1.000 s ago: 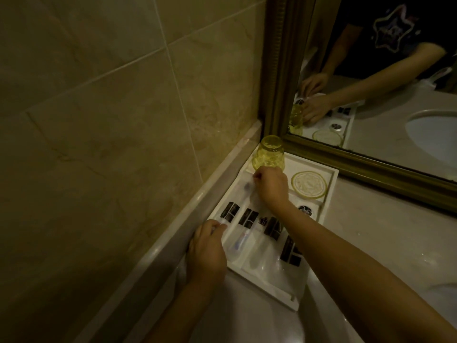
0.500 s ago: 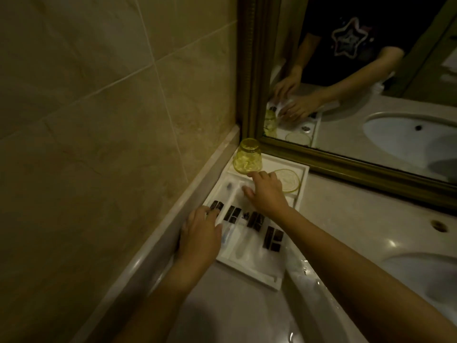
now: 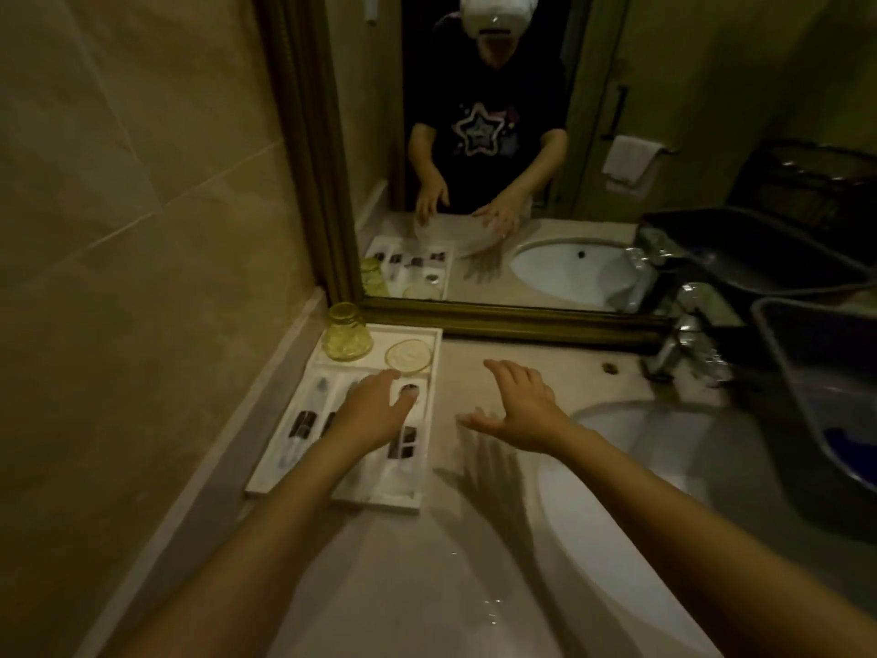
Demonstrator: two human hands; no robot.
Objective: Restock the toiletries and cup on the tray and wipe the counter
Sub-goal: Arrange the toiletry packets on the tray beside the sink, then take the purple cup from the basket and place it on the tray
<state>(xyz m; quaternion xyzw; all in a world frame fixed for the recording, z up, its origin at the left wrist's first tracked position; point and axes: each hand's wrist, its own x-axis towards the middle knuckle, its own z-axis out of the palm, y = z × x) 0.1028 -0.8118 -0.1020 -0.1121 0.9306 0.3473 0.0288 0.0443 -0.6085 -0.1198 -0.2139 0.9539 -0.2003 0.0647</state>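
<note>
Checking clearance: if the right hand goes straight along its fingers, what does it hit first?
Likely the mirror frame, after crossing bare counter. The right hand hovers open, and its line passes just right of the tray corner. Depth is unclear.

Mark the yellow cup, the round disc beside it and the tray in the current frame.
yellow cup (image 3: 348,337): head view, middle of its glass side.
round disc (image 3: 408,356): head view, its centre.
tray (image 3: 408,329): head view, bare far rim.

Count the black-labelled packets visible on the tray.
3: one packet at the tray's left, another beside it, a third by its right rim; the left forearm may hide more.
</note>
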